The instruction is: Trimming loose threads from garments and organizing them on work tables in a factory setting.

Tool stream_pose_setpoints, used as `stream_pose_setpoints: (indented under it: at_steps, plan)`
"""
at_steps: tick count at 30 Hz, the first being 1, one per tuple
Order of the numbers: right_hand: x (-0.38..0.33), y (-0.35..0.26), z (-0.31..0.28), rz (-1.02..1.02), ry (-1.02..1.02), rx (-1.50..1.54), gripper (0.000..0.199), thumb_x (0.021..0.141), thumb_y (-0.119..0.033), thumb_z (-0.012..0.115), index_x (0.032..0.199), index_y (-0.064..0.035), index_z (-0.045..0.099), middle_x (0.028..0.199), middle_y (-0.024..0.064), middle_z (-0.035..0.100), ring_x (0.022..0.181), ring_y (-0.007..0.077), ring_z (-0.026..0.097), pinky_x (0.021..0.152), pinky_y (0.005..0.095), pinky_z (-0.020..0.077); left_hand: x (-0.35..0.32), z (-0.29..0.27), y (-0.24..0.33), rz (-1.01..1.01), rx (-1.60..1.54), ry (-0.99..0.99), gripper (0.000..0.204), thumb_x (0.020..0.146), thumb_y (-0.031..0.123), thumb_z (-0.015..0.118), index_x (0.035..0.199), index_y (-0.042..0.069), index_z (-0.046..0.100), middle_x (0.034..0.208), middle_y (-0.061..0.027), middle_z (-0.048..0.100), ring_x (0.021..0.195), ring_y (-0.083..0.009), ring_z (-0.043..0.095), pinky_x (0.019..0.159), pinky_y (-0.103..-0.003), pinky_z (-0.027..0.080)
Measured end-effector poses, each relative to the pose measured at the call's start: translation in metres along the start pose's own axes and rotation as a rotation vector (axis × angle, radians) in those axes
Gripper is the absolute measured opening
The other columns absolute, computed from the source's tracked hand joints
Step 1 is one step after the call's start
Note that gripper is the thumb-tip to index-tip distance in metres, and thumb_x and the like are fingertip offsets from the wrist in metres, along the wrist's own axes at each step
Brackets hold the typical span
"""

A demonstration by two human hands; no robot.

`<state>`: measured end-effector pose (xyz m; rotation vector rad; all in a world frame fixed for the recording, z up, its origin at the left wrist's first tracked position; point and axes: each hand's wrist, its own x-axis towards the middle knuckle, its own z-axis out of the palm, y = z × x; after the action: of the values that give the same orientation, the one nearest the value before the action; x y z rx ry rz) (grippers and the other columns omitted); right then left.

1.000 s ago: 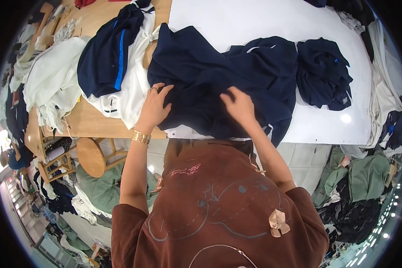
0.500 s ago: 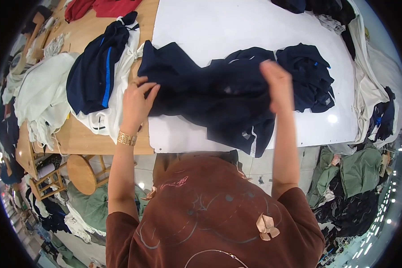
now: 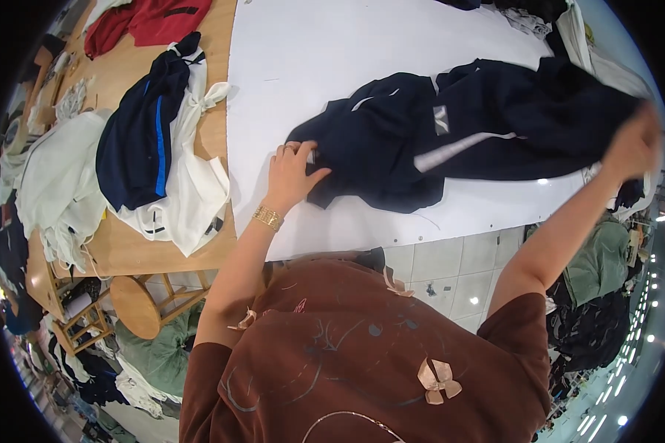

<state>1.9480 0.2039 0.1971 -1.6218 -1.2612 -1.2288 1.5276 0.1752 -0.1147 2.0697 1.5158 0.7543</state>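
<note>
A navy garment (image 3: 539,133) with a white stripe and a pale patch stretches to the right above the white tabletop. At its far right end my right hand (image 3: 635,144), smeared by motion, is closed on the cloth. My left hand (image 3: 294,176), a gold band on its wrist, rests on the left edge of a bunched navy garment (image 3: 380,140). Its thumb stands apart from the fingers, whose tips are partly hidden on the cloth. Navy cloth overlaps in the middle, so I cannot tell where one piece ends and the other begins.
The white board (image 3: 310,59) meets a wooden table (image 3: 89,247) on the left. On the wood lie a navy garment with a blue stripe (image 3: 137,136), white garments (image 3: 199,188) and red cloth (image 3: 155,22). A round stool (image 3: 133,306) stands below. Green cloth (image 3: 595,258) is heaped at right.
My right hand has swung far to the right, drawing navy cloth with it. My left hand has shifted right, onto the bunched navy cloth. The white stripe and pale patch now face up.
</note>
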Motion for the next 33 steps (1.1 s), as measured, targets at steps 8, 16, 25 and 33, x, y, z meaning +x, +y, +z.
stream_pose_setpoints:
  at_steps: [8, 16, 25, 33]
  plan:
    - [-0.217, -0.078, 0.053, 0.426, -1.317, 0.64, 0.026, 0.077, -0.024, 0.068, 0.091, -0.0027, 0.065, 0.069, 0.0119, 0.064, 0.063, 0.0194, 0.063, 0.059, 0.0292, 0.0484, 0.0, -0.109, -0.024, -0.15, -0.47, 0.617, 0.015, 0.086, 0.002, 0.052, 0.101, 0.002, 0.051, 0.092, -0.0073, 0.052, 0.083, -0.0129, 0.052, 0.074, -0.026, 0.044]
    - [-0.324, -0.171, 0.093, -0.062, -1.034, 0.51, 0.04, 0.071, -0.044, 0.067, 0.086, -0.0067, 0.067, 0.085, 0.0139, 0.061, 0.085, 0.0308, 0.057, 0.073, 0.0411, 0.0438, -0.018, -0.154, -0.047, -0.28, 0.186, 0.723, 0.027, 0.078, 0.003, 0.059, 0.105, 0.003, 0.054, 0.104, -0.011, 0.053, 0.097, -0.0232, 0.049, 0.079, -0.032, 0.04]
    - [-0.29, -0.267, -0.009, -0.135, -1.282, 1.088, 0.016, 0.079, -0.011, 0.054, 0.092, -0.0048, 0.047, 0.082, 0.0152, 0.057, 0.07, 0.0358, 0.058, 0.059, 0.0432, 0.0479, 0.042, -0.057, 0.024, -0.52, -0.552, -0.188, 0.073, 0.075, 0.04, 0.068, 0.133, 0.011, 0.036, 0.114, -0.0226, 0.051, 0.081, -0.0264, 0.062, 0.058, -0.031, 0.051]
    - [-0.283, -0.214, -0.121, 0.221, -1.71, 1.282, 0.028, 0.08, -0.013, 0.06, 0.104, -0.002, 0.053, 0.09, 0.0185, 0.057, 0.079, 0.0321, 0.06, 0.07, 0.0384, 0.0487, -0.039, -0.063, -0.019, -0.328, 0.039, -0.099, 0.043, 0.064, -0.002, 0.06, 0.104, 0.009, 0.049, 0.098, -0.0209, 0.052, 0.096, -0.0398, 0.05, 0.082, -0.044, 0.043]
